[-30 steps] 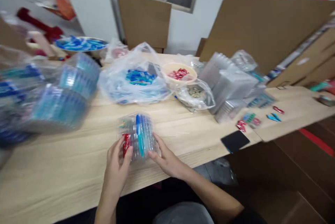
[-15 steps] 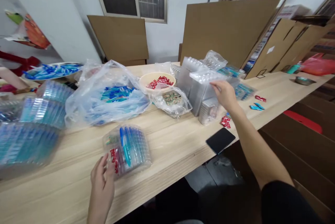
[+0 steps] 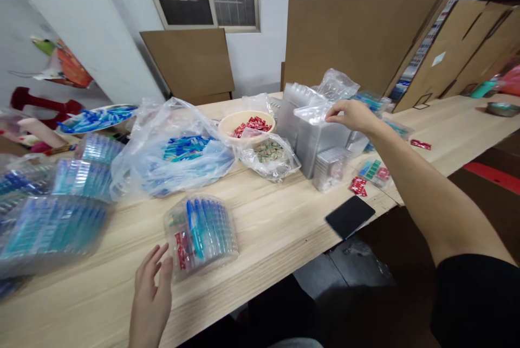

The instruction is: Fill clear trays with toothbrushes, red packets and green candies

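A stack of clear plastic blister trays [image 3: 217, 229] lies on the near part of the table, its top tray holding a blue pen and a red packet [image 3: 181, 250]. Just left of its near corner, my left hand [image 3: 151, 285] is open, fingers apart, with nothing in it. My right hand [image 3: 351, 115] reaches to the top of an upright stack of empty clear plastic trays [image 3: 306, 139]. Thumb and fingers are pinched at the top edge of a tray there. The exact grip is partly hidden by the fingers.
A plastic bag [image 3: 134, 166] of blue pens, a cream bowl [image 3: 227, 134] of red packets and a bag of small green-and-tan pieces [image 3: 268, 153] stand behind. Several filled tray stacks [image 3: 60, 223] are at left. A phone [image 3: 350, 217] lies near the front edge.
My left hand has drawn slightly away from the filled tray stack, its fingers spreading. My right hand stays at the top of the empty trays. The view has shifted a little.
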A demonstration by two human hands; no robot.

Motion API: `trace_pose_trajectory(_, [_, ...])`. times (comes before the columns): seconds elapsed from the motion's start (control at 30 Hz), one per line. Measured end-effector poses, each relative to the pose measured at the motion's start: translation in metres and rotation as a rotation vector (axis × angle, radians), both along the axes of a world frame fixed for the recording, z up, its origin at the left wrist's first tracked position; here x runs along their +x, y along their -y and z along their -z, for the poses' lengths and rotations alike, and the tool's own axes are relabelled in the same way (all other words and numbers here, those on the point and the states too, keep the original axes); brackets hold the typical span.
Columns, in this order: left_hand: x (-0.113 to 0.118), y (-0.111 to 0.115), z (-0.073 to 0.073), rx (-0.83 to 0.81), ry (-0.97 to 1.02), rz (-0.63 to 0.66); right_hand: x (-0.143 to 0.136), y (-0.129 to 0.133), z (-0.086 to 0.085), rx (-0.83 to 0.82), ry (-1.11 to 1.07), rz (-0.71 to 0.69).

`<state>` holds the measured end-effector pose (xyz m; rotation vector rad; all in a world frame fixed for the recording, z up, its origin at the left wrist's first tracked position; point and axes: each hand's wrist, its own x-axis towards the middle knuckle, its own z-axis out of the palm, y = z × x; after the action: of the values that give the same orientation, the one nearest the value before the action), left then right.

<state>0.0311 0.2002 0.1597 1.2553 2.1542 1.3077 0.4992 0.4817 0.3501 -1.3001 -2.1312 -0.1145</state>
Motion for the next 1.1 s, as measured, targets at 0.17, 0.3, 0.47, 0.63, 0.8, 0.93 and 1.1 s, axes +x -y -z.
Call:
trace_pose_trajectory(0.17, [-0.002,0.001,0.001,-0.004,0.007,-0.002,0.004,-0.009,-0.007,-0.213,-0.014,-0.076])
trace_pose_trajectory(0.3, [-0.007,0.002,0.002,-0.006,0.029,-0.017,-0.002,-0.005,-0.02,-0.36,-0.142,0.005])
trace_pose_trajectory(0.47, [-0.007,0.003,-0.015,0.002,-0.007,-0.034,-0.018,0.019,-0.041,-0.371,-0.325,0.145])
trace_pose_trajectory(0.63, [0.019,0.01,-0.053,0.177,-0.183,-0.053,-0.048,0.06,-0.055,0.073,-0.502,0.102])
trace_pose_trajectory(0.8, [0.073,0.027,-0.072,0.464,-0.304,0.151,-0.111,0.151,0.008,0.089,-0.056,-0.403])
trace_pose_trajectory(0.93, [0.119,0.017,-0.042,0.355,-0.308,0.744,-0.146,0.228,0.132,-0.262,0.162,-0.577])
trace_pose_trajectory(1.1, [0.155,-0.003,0.026,-0.064,-0.278,0.961,-0.147,0.286,0.244,-0.373,-0.252,-0.222])
